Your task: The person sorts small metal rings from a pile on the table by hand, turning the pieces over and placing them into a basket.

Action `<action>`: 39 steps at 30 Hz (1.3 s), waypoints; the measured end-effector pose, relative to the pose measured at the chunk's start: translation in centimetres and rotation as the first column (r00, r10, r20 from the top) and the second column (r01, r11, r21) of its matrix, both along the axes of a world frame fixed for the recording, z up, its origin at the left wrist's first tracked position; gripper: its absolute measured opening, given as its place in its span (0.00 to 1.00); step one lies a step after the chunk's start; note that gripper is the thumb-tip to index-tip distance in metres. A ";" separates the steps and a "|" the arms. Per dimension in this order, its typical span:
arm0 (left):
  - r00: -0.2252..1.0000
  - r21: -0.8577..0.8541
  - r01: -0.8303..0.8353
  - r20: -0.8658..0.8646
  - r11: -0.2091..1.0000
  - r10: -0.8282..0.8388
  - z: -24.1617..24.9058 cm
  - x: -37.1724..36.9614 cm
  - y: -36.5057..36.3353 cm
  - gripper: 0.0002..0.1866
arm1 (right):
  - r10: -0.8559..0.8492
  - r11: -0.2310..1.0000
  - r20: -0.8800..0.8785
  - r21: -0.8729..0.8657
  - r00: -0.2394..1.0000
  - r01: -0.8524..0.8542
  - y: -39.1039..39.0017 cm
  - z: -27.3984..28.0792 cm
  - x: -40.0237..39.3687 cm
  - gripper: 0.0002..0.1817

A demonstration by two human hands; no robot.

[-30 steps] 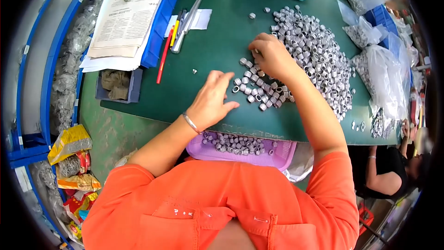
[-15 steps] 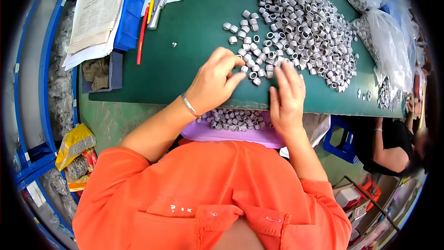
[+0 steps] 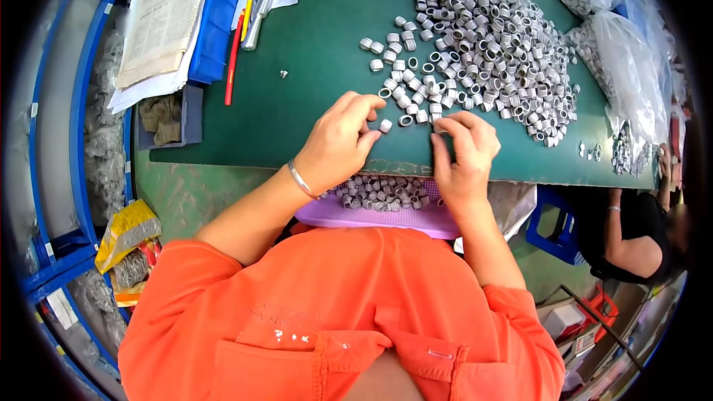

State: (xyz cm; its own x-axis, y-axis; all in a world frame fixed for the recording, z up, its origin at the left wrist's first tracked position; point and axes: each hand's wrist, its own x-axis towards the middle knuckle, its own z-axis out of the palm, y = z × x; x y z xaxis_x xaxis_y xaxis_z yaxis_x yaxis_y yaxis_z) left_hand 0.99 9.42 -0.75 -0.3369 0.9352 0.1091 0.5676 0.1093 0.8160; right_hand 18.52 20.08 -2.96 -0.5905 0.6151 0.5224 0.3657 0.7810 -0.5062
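Small grey metal rings (image 3: 490,37) lie in a big heap on the green table (image 3: 312,52), with looser ones at its near side. My left hand (image 3: 338,137) is at the left of these, thumb and forefinger apart. A single metal ring (image 3: 385,126) sits right by its thumb tip. My right hand (image 3: 468,152) has curled fingers at the heap's near edge; thumb and forefinger come together around what looks like a ring, mostly hidden. Below the table edge, a purple basket (image 3: 364,215) on my lap holds many more rings.
A blue tray (image 3: 215,37) with newspaper (image 3: 163,22) stands at the left, beside a red pencil (image 3: 232,67) and other pens. Plastic bags (image 3: 627,67) of parts lie at the right. Another person (image 3: 635,241) sits at the right, near a blue stool (image 3: 553,226).
My right hand has drawn back a little and its fingers have curled in. My left hand has lowered slightly, and one ring now sits apart by its thumb. The view has shifted slightly.
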 end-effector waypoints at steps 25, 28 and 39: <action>0.998 0.191 -0.020 0.057 0.981 0.009 -0.9 0.9 -0.3 0.25 | 0.117 0.972 -0.109 -0.191 0.987 -0.137 -1.1 1.1 -0.3 0.15; 0.999 0.263 0.011 0.046 0.965 -0.024 -0.8 1.2 -0.2 0.26 | 0.204 0.969 -0.102 -0.118 0.974 -0.215 -2.2 1.5 -2.3 0.18; 0.558 0.053 0.012 0.828 0.999 -0.051 0.0 1.2 -1.2 0.10 | 0.110 0.852 -0.458 -0.413 0.882 -0.321 -3.0 0.0 -2.2 0.17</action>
State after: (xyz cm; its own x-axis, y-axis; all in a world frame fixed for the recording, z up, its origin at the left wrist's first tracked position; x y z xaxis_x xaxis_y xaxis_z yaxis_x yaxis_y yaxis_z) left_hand 2.16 8.19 -0.78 -0.2676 0.9487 -0.1683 -0.3587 0.0640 0.9312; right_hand 16.35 17.11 -2.92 -0.5378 0.7268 0.4273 -0.1027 0.4466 -0.8888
